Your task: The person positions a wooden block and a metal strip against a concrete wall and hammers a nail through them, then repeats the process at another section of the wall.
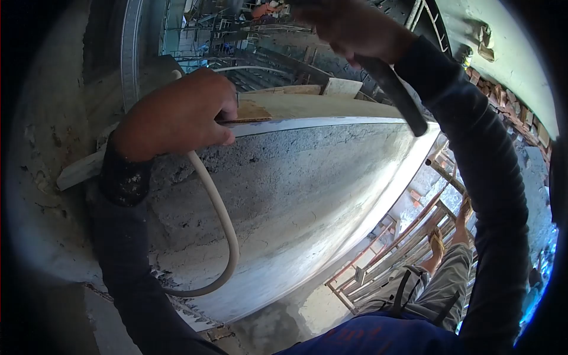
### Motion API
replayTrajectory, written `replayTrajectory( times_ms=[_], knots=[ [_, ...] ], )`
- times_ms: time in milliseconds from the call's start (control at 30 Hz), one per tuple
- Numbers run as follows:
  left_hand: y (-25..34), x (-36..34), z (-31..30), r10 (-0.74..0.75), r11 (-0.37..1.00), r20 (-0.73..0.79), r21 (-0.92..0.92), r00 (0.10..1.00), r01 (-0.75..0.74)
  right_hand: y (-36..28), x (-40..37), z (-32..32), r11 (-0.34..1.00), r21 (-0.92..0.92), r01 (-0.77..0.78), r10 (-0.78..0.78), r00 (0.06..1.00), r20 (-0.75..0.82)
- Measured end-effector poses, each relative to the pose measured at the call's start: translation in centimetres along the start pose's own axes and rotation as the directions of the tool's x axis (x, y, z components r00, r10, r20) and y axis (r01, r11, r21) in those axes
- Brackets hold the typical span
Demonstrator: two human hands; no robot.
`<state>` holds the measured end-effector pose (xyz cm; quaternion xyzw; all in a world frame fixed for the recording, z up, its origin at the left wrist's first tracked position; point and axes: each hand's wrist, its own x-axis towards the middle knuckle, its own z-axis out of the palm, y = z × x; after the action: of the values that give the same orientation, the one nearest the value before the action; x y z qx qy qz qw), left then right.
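Observation:
My left hand [183,115] is closed at the left end of the wall's top edge, thumb and fingers pinched beside a thin brown wooden piece [251,112]. Whatever is between the fingertips is too small to make out. My right hand [358,29], raised at the top of the view and blurred, is wrapped round a dark-handled tool, by its look a hammer [396,97]. Its handle slants down to the right, and its head is not clearly visible. Below both hands curves a rough grey concrete wall [284,177] with a white strip along its top. A pale hose [222,213] loops beneath my left hand.
At lower right, my sandalled feet [436,242] are on scaffold-like slats [390,266] beside the wall, well below its top. A metal rail [130,53] stands upper left. Cluttered bars and boards [260,56] lie beyond the wall, and bricks [509,103] are stacked at right.

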<state>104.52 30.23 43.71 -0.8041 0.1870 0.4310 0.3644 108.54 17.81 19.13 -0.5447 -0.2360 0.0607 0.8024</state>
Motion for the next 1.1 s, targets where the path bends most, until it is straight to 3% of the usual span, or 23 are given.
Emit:
replayTrajectory(
  times_ms=[33,67,100,133,167,233,400,467,533,633,733,800,900,1000,1100],
  knots=[
    [0.0,0.1,0.2,-0.022,1.0,0.017,-0.008,1.0,0.022,2.4,1.1,0.4,0.899,-0.278,0.339,-0.359,0.933,-0.022],
    [0.0,0.2,0.1,-0.046,0.999,0.03,-0.011,0.998,0.047,5.3,2.3,1.2,0.611,-0.526,0.591,-0.668,0.742,0.058],
    [0.1,0.3,0.0,-0.071,0.997,0.044,-0.01,0.997,0.071,3.1,0.6,2.6,0.82,-0.395,0.414,-0.388,0.91,0.147],
    [0.1,0.3,0.0,-0.05,0.999,0.048,-0.003,0.998,0.051,0.6,-1.0,4.0,0.941,-0.326,0.091,-0.015,0.974,0.228],
    [0.0,0.3,0.1,-0.029,1.0,0.048,0.006,0.998,0.029,-1.8,-2.7,5.4,0.912,-0.352,-0.21,0.314,0.91,0.271],
    [-0.2,0.3,0.0,0.002,1.0,0.044,0.003,0.999,-0.002,-2.2,-2.5,3.8,0.919,-0.311,-0.242,0.33,0.904,0.272],
    [-0.4,0.4,0.2,-0.019,1.0,0.046,0.003,0.999,0.019,-0.4,-1.6,2.1,0.937,-0.346,0.04,-0.016,0.997,0.073],
    [-0.7,0.2,0.2,0.001,0.999,0.012,-0.032,1.0,0.0,0.5,-2.2,2.2,0.951,-0.308,0.023,-0.005,0.998,0.06],
    [-1.0,0.0,0.3,0.05,0.998,-0.029,-0.039,0.998,-0.051,-2.5,-4.1,3.8,0.961,-0.213,-0.178,0.194,0.979,0.056],
    [-0.9,-0.3,0.2,0.098,0.994,-0.081,-0.03,0.992,-0.101,-4.0,-4.6,4.0,0.922,-0.333,-0.2,0.266,0.95,0.164],
    [-0.6,-0.3,0.0,0.045,0.997,-0.058,-0.067,0.997,-0.049,-3.1,-4.2,2.9,0.957,-0.286,-0.051,0.085,0.991,0.107],
    [-0.7,-0.3,0.2,0.037,0.998,-0.066,-0.043,0.997,-0.039,-4.2,-4.9,2.0,0.981,-0.181,-0.068,0.078,0.996,0.046],
    [-0.6,-0.4,0.4,0.064,0.996,-0.095,-0.06,0.993,-0.07,-5.1,-4.5,1.8,0.97,-0.165,-0.181,0.192,0.98,0.058],
    [-0.7,-0.5,0.6,0.094,0.991,-0.126,-0.078,0.988,-0.104,-2.1,-4.4,3.6,0.947,-0.245,-0.207,0.254,0.952,0.174],
    [-1.0,-0.3,0.5,0.075,0.997,-0.089,0.004,0.993,-0.075,-1.7,-4.3,2.9,0.957,-0.222,-0.188,0.232,0.954,0.189]
  ],
)
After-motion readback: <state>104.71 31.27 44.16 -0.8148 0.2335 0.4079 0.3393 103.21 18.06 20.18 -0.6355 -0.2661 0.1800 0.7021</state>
